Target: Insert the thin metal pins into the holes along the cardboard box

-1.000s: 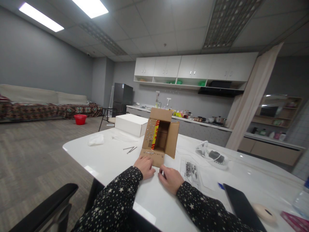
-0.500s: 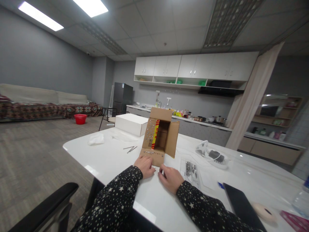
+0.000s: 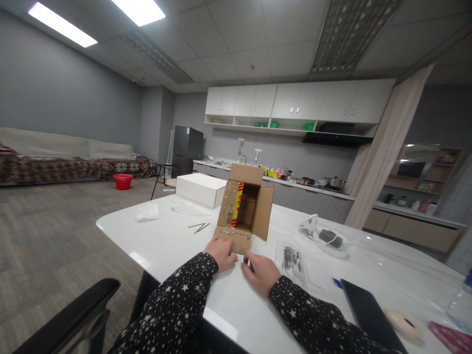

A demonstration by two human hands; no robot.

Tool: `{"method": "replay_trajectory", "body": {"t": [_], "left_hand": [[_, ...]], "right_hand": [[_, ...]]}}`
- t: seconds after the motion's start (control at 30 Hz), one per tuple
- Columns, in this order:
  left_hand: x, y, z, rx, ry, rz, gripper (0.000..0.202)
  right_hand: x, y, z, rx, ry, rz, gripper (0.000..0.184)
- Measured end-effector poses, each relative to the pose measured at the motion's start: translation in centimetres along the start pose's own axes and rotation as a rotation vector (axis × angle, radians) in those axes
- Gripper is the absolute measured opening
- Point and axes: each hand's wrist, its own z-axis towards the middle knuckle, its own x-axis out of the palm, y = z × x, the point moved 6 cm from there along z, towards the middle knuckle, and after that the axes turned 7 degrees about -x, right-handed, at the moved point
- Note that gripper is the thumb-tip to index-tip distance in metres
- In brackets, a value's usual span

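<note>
An open cardboard box [image 3: 247, 206] stands on the white table, its opening facing me and its flaps spread. Small round silvery pieces dot its left flap and the lower flap [image 3: 241, 242]. My left hand [image 3: 222, 254] lies on the left part of that lower flap, fingers stretched out, with nothing visible in it. Just right of it, my right hand [image 3: 261, 272] rests on the table by the flap's front corner. Its fingers are curled, with a gap between thumb and forefinger, and I see nothing in them.
Left of the box lie thin dark strips [image 3: 199, 227], a crumpled white wrap [image 3: 146, 213] and a white box [image 3: 201, 189]. On the right are a clear pack of small metal parts [image 3: 292, 260], a white corded device [image 3: 328, 238], a black tablet-like slab [image 3: 370, 312] and a water bottle [image 3: 460, 305].
</note>
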Motion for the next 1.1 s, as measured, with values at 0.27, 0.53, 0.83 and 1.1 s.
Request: {"method": "replay_trajectory", "body": {"t": [0.27,0.53,0.83,1.1], "left_hand": [[-0.4,0.0,0.1,0.005,-0.022,-0.015,0.013],[-0.5,-0.1,0.2,0.031,-0.060,-0.063,0.010],[-1.0,0.1,0.4,0.073,-0.194,-0.104,0.008],[-1.5,0.5,0.5,0.085,-0.302,-0.115,0.012]], "right_hand": [[-0.1,0.0,0.0,0.003,-0.004,0.003,0.012],[-0.1,0.0,0.1,-0.003,-0.016,-0.008,0.012],[0.1,-0.2,0.0,0.001,0.006,-0.019,0.014],[-0.2,0.1,0.1,0.002,0.013,-0.017,0.014]]}}
